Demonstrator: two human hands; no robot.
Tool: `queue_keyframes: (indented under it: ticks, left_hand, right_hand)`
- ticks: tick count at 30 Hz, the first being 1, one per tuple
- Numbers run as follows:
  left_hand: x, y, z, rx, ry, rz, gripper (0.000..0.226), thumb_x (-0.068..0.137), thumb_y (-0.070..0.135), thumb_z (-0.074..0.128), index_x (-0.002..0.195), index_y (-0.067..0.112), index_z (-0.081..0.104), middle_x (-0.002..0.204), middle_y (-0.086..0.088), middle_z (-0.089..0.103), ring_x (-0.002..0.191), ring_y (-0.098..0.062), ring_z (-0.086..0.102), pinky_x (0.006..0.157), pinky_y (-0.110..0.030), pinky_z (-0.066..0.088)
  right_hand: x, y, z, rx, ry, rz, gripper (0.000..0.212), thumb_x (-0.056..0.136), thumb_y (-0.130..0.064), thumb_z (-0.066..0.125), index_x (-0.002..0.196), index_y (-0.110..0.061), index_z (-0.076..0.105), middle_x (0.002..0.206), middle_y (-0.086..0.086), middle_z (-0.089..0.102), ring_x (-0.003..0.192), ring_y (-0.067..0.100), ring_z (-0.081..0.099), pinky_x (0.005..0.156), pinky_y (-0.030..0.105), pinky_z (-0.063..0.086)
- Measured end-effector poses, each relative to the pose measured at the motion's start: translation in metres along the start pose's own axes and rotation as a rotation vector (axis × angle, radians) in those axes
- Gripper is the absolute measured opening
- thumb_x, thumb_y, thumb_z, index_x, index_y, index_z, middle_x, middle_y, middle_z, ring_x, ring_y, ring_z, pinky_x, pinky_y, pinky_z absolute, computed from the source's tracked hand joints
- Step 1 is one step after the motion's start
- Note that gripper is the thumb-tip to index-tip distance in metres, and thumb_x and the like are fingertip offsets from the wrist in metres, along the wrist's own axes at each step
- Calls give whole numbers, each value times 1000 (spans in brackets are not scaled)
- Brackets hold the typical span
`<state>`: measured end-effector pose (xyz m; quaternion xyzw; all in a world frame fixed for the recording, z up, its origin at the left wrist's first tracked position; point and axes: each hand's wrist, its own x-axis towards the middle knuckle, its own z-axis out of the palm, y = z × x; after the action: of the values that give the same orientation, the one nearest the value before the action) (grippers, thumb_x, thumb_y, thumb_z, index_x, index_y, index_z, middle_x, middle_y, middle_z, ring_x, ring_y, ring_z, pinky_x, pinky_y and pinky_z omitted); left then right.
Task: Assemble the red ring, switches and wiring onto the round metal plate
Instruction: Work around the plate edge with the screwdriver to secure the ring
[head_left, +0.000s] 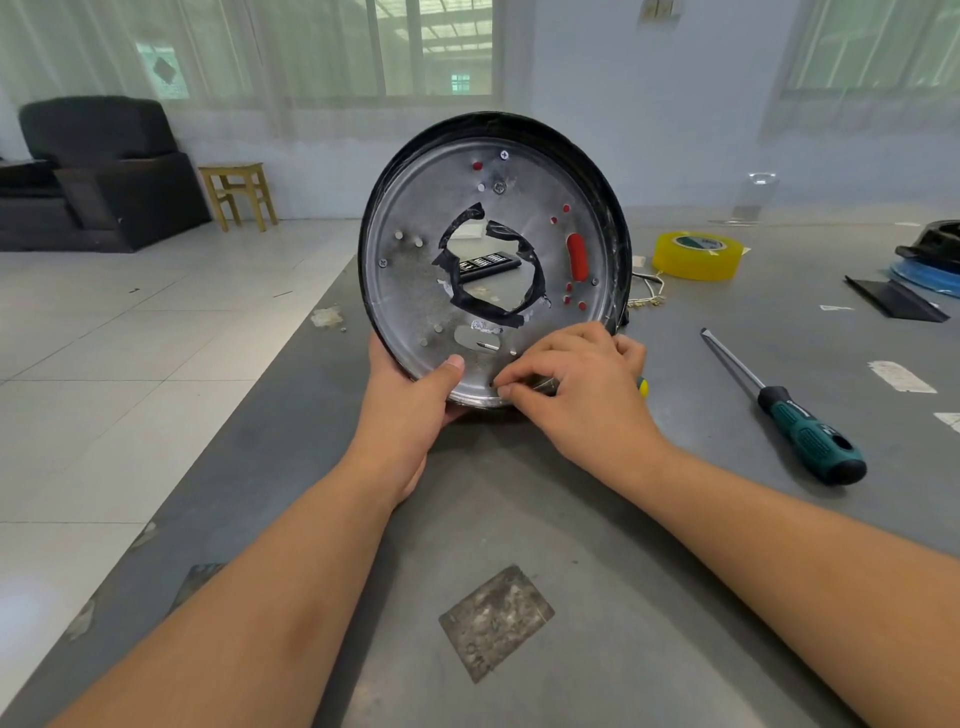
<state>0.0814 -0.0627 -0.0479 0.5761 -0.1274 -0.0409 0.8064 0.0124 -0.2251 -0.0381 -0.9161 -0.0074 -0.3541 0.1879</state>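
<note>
I see one round metal plate (415, 291) standing on edge on the grey tabletop (571, 519), its silver face toward me, red showing through several small holes and one long slot (577, 255). Black tape (470, 299) lines its ragged centre hole. My left hand (415, 410) grips the plate's lower rim, thumb on the face. My right hand (576, 384) is beside it at the bottom edge, fingers curled, pinching something small I cannot make out. Right of the plate lie one green-handled screwdriver (795, 421) and one yellow tape roll (696, 254); its label is unreadable. Through the plate's hole I see a dark case (488, 262) with white marks, too blurred to read.
</note>
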Motion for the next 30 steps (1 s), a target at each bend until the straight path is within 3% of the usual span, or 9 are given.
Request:
queue_keyframes:
  ticks: [6,16,30]
  left_hand:
    - [0,-2,2,36,-7,8,63,98,-5,64,148,28,41,131,-3,70,113,-22,74,82,-44,65]
    - [1,-5,1,70,-32,22,60,98,-2,66,144,30,43,116,5,77,107,-21,76,79,-44,65]
    - [2,-6,1,123,-35,30,60,99,-3,64,148,26,44,119,5,76,108,-19,75,78,-39,65]
  right_hand:
    - [1,6,4,-10,-1,32,3,82,-51,75,85,-50,75,85,-33,61,108,3,43,83,32,13]
    - [0,5,4,-32,-5,43,8,81,-51,76,84,-45,74,86,-26,64,110,4,44,83,33,14]
    - [2,7,4,-83,14,60,17,78,-53,78,79,-40,68,78,-22,59,95,3,45,77,31,12]
